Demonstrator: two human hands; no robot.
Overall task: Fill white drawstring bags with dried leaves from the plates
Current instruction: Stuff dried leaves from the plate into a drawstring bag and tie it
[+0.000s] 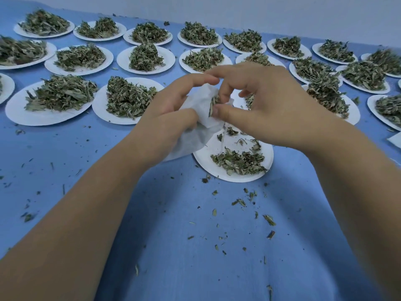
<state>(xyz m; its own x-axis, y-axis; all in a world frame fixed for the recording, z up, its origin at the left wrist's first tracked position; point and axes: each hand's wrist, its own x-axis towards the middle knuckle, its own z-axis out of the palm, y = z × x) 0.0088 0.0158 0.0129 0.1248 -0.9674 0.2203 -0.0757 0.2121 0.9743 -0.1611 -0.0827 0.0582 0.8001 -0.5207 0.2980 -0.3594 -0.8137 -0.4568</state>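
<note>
My left hand (171, 111) grips a white drawstring bag (195, 135) and holds its mouth up above a near paper plate (230, 177). That plate carries a thin scatter of dried leaves (238, 161). My right hand (267, 105) is at the bag's mouth, its thumb and fingers pinching a few dried leaves (213, 103) into the opening. The lower part of the bag hangs below my left palm.
Several white paper plates heaped with dried leaves, such as one (50, 111) at the left and one (128, 98) beside it, cover the blue tablecloth (173, 235) in rows to the far edge. Loose leaf crumbs (240, 202) lie on the near cloth. A white scrap (395, 139) sits at the right edge.
</note>
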